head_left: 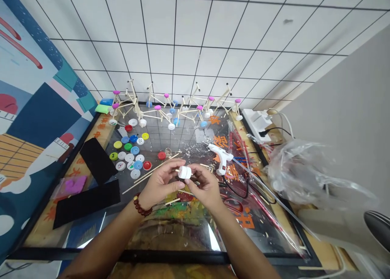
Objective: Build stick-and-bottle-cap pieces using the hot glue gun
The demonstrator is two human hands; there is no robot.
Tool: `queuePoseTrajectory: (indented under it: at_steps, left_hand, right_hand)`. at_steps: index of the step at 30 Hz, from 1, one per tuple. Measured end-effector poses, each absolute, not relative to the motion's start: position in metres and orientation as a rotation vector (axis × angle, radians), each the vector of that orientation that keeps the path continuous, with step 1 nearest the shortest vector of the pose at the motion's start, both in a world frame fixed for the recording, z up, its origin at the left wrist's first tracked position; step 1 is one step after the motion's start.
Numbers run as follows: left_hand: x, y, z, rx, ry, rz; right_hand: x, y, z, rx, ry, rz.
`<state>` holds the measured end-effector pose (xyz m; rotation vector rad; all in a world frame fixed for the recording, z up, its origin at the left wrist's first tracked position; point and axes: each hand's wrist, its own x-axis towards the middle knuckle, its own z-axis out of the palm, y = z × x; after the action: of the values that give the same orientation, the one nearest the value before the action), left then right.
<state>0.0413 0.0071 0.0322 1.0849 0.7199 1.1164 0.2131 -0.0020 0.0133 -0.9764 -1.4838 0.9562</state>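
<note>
Two white bottle caps, seemingly set together, are held over the middle of the glass-topped table. A short pale stick end pokes out on their left side. My left hand closes on them from the left, its thumb below and fingers above. From the other side my right hand pinches them between thumb and fingers. Thin wooden sticks lie behind and beside my left hand. A white hot glue gun rests just beyond my right hand. Loose coloured bottle caps are spread at the left.
Small bicycle-like stick models with bottle-cap wheels line the far edge. Black sheets lie left, by a purple packet. A power strip and clear plastic bag are right; cords and red-wrapped sticks run along that side.
</note>
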Motion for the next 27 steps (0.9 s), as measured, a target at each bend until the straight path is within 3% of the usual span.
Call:
queuePoseTrajectory:
  at_steps: [21, 27]
  left_hand:
    - [0.047, 0.008, 0.021, 1.127, 0.951, 1.102]
    - [0.043, 0.007, 0.026, 1.147, 0.923, 1.056]
  right_hand:
    - [0.219, 0.001, 0.016, -1.035, -1.787, 0.544]
    - [0.225, 0.004, 0.014, -0.96, -1.815, 0.594]
